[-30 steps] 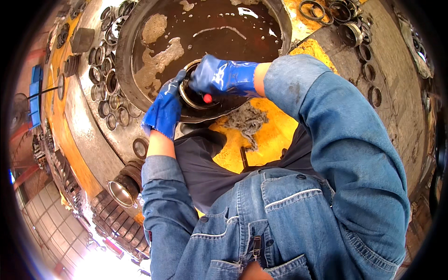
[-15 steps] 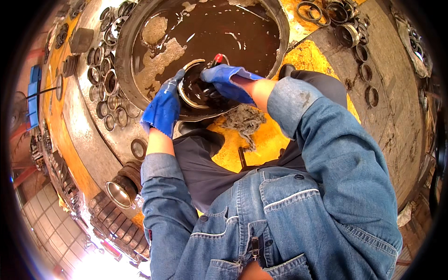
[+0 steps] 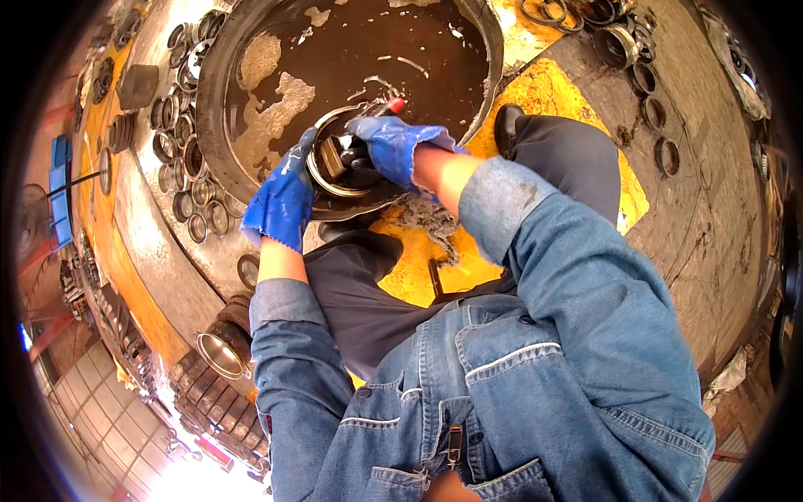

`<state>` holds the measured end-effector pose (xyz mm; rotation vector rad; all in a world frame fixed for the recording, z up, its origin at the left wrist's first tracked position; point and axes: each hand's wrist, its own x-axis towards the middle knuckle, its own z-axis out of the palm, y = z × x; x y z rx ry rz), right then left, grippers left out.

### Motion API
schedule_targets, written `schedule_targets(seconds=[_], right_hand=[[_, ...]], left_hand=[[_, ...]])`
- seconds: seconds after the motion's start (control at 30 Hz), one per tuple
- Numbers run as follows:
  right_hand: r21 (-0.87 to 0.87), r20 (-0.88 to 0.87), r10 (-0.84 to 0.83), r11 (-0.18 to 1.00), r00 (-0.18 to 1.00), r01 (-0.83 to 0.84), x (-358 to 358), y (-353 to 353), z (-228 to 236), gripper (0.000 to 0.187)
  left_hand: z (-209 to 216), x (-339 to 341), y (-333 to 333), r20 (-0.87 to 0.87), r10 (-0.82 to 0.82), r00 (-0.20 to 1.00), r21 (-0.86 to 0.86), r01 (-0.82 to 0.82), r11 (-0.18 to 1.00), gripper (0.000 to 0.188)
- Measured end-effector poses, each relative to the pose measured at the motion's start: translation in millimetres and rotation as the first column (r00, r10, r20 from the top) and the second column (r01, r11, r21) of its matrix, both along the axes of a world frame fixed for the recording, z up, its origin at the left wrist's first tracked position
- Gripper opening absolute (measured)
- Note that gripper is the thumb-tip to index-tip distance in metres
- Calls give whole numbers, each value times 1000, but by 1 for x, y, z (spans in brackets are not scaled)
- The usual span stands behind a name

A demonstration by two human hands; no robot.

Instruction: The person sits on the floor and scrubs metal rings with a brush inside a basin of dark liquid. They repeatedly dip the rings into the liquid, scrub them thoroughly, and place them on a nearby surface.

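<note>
A wide metal ring is held tilted over the near edge of a large basin of dark liquid. My left hand, in a blue rubber glove, grips the ring's left side. My right hand, gloved the same way, is closed around a dark tool with a red end. That tool reaches into the ring's opening, where a tan block-like part shows against the inner wall. Whether this part is the tool's bristles I cannot tell. My right fingers are partly hidden behind the glove's back.
Many dark metal rings stand grouped left of the basin; more rings lie at the far right. A grey rag lies on the yellow surface between my legs. A shiny-rimmed cylinder and a stack of blocks sit at the lower left.
Both hands and the ring have shifted slightly left in view, as has the whole scene. The tan part inside the ring shows now. Both grips stay the same.
</note>
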<state>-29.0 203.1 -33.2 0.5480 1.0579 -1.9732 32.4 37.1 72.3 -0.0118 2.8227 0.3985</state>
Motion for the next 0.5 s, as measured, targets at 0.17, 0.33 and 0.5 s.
schedule_targets(seconds=[0.17,0.33,0.5], right_hand=[[594,-274,673,680,687,-429,-23,23,79,31],[903,-320,944,330,85,-274,-26,2,51,32],[988,144,882,-156,-449,10,-27,5,69,32]], left_hand=[[-16,1,-15,-112,-64,992,115,77,990,46],[-26,-8,-6,168,169,971,620,-238,748,39],[-21,-10,0,125,92,988,623,-150,768,36]])
